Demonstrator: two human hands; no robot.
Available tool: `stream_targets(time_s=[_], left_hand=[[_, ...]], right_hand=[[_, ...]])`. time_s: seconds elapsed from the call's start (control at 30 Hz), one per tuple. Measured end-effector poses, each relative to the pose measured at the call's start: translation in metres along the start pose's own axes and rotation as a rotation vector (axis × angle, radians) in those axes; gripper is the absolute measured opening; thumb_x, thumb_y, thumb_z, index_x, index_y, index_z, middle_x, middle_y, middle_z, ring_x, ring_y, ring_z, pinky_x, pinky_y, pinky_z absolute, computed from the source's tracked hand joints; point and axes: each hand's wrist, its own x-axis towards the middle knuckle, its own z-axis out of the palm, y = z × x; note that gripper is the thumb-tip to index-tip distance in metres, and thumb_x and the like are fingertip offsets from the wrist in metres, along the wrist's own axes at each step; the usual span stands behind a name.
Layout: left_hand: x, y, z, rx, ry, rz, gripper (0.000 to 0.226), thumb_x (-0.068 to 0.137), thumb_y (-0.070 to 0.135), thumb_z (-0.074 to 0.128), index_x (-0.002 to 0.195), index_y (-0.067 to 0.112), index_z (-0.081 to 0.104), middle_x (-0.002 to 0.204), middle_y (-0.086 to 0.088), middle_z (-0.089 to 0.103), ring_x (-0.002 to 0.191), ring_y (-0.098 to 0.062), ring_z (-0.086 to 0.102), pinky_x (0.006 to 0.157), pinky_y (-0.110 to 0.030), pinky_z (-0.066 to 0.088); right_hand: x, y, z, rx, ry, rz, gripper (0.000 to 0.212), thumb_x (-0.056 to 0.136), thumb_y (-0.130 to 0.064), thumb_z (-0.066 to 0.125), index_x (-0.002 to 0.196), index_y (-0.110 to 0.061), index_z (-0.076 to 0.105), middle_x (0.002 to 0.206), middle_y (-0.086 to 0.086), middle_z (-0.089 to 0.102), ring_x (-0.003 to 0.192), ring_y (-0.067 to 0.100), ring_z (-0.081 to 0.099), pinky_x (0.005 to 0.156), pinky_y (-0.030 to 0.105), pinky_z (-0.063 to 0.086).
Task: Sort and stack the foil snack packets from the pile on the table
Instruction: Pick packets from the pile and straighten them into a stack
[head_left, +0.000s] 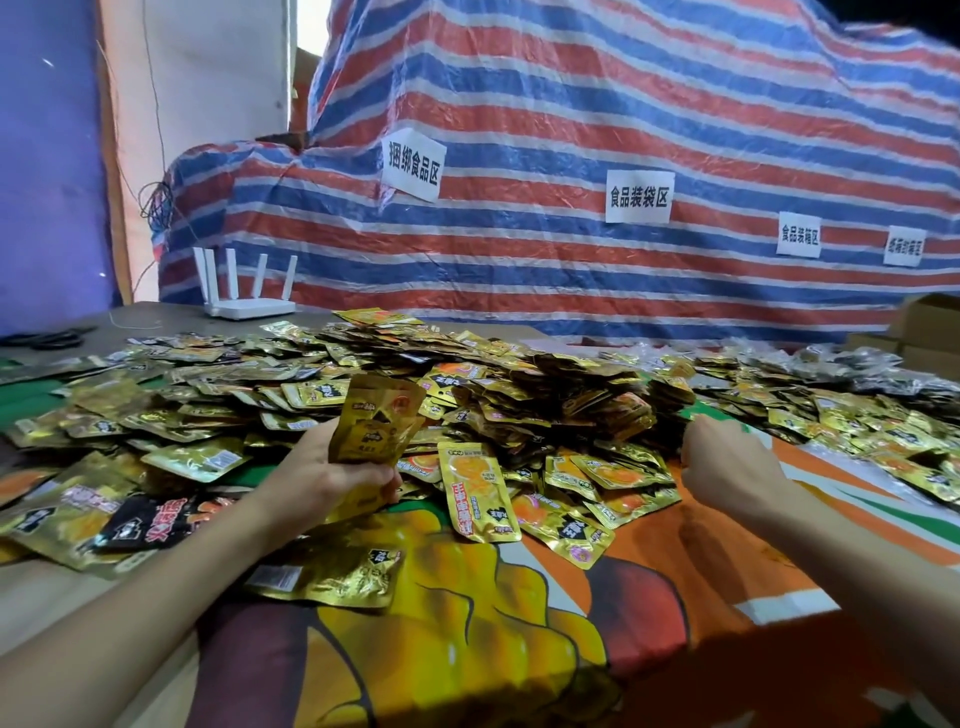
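A striped tarp (597, 156) bearing paper signs (639, 196) hangs behind the table (171, 314), a white router (249, 306) beside it.

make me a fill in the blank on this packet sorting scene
The left hand grips a stack of ___ foil packets.
The white router stands behind the pile, to its ___.
The striped tarp carries ___ paper signs.
Missing: gold; left; four.

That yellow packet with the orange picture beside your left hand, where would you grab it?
I'd pinch the yellow packet by its near short edge, coming from the near side. It lies flat, and that end rests uncovered on the cloth; the far end meets the pile.
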Motion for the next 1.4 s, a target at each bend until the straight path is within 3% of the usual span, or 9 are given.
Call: stream_targets(time_s=[0.13, 0.23, 0.5, 0.63, 0.83, 0.93, 1.03, 1.17, 1.4], left_hand=[[-0.001, 0.001, -0.002, -0.107, -0.003, -0.071, 0.026, 0.084, -0.011, 0.063, 0.109, -0.012, 0.056, 0.085, -0.022, 0.070, 0.076, -0.034, 0.069, 0.070, -0.033, 0.059], [-0.003, 0.004, -0.003, -0.228, 0.028, -0.121, 0.034, 0.077, 0.002, 0.067, 0.108, -0.011, 0.063, 0.088, -0.021, 0.070, 0.077, -0.032, 0.069, 0.072, -0.037, 0.060], [0.000, 0.007, -0.015, -0.467, 0.055, -0.266, 0.039, 0.075, 0.019, 0.065, 0.112, 0.011, 0.074, 0.115, -0.011, 0.074, 0.084, -0.025, 0.074, 0.067, -0.037, 0.061], [0.002, 0.008, -0.016, -0.500, 0.167, -0.315, 0.037, 0.072, 0.016, 0.069, 0.108, 0.010, 0.075, 0.095, -0.023, 0.074, 0.076, -0.029, 0.074, 0.064, -0.037, 0.061], [0.005, 0.009, -0.017, -0.385, 0.427, -0.327, 0.012, 0.086, 0.000, 0.066, 0.094, 0.001, 0.075, 0.077, -0.017, 0.074, 0.059, -0.024, 0.072, 0.050, -0.032, 0.058], [0.005, 0.010, -0.017, -0.396, 0.444, -0.345, 0.011, 0.085, -0.003, 0.065, 0.088, 0.000, 0.074, 0.070, -0.015, 0.073, 0.052, -0.022, 0.070, 0.043, -0.028, 0.054], [0.006, 0.010, -0.017, -0.421, 0.369, -0.350, 0.015, 0.087, -0.003, 0.062, 0.094, -0.001, 0.075, 0.079, -0.019, 0.073, 0.058, -0.025, 0.071, 0.050, -0.032, 0.058], [0.005, 0.009, -0.020, -0.543, 0.171, -0.390, 0.024, 0.086, 0.002, 0.058, 0.106, -0.001, 0.071, 0.081, -0.015, 0.070, 0.066, -0.027, 0.069, 0.062, -0.035, 0.060], [-0.001, 0.013, -0.032, -0.813, -0.326, -0.293, 0.033, 0.086, 0.008, 0.056, 0.115, 0.002, 0.069, 0.094, -0.012, 0.063, 0.078, -0.024, 0.063, 0.081, -0.040, 0.055]], right_hand=[[-0.001, -0.028, -0.009, 0.161, -0.052, -0.092, 0.020, 0.079, 0.003, 0.057, 0.065, -0.010, 0.054, 0.065, 0.006, 0.055, 0.057, 0.023, 0.051, 0.047, 0.026, 0.037], [-0.009, -0.069, -0.016, 0.554, -0.157, -0.244, 0.011, 0.089, -0.007, 0.068, 0.090, -0.015, 0.075, 0.082, -0.004, 0.068, 0.068, 0.003, 0.060, 0.051, 0.009, 0.040], [-0.027, -0.187, -0.022, 1.412, -0.287, -0.333, 0.005, 0.087, -0.008, 0.077, 0.088, -0.013, 0.078, 0.077, 0.000, 0.078, 0.069, 0.008, 0.072, 0.059, 0.016, 0.054], [-0.028, -0.221, -0.021, 1.557, -0.331, -0.333, 0.007, 0.087, -0.003, 0.075, 0.091, -0.008, 0.078, 0.090, 0.012, 0.078, 0.085, 0.023, 0.076, 0.078, 0.030, 0.062], [-0.027, -0.242, -0.011, 1.603, -0.385, -0.415, 0.006, 0.086, 0.004, 0.074, 0.089, -0.001, 0.075, 0.074, 0.007, 0.077, 0.064, 0.017, 0.074, 0.061, 0.020, 0.059], [-0.023, -0.239, -0.001, 1.498, -0.400, -0.479, 0.012, 0.088, 0.001, 0.073, 0.100, -0.001, 0.076, 0.081, 0.011, 0.078, 0.073, 0.020, 0.076, 0.070, 0.026, 0.062], [-0.019, -0.233, 0.004, 1.332, -0.422, -0.580, 0.015, 0.090, -0.004, 0.074, 0.104, -0.005, 0.077, 0.084, 0.008, 0.078, 0.082, 0.024, 0.076, 0.079, 0.032, 0.062], [-0.014, -0.221, 0.006, 1.253, -0.484, -0.631, 0.006, 0.094, -0.011, 0.070, 0.094, -0.009, 0.076, 0.076, 0.002, 0.075, 0.071, 0.015, 0.068, 0.070, 0.024, 0.057], [-0.008, -0.203, -0.003, 2.040, -1.107, -0.453, 0.009, 0.079, -0.010, 0.055, 0.073, -0.009, 0.061, 0.084, 0.011, 0.061, 0.099, 0.034, 0.057, 0.095, 0.041, 0.037]])
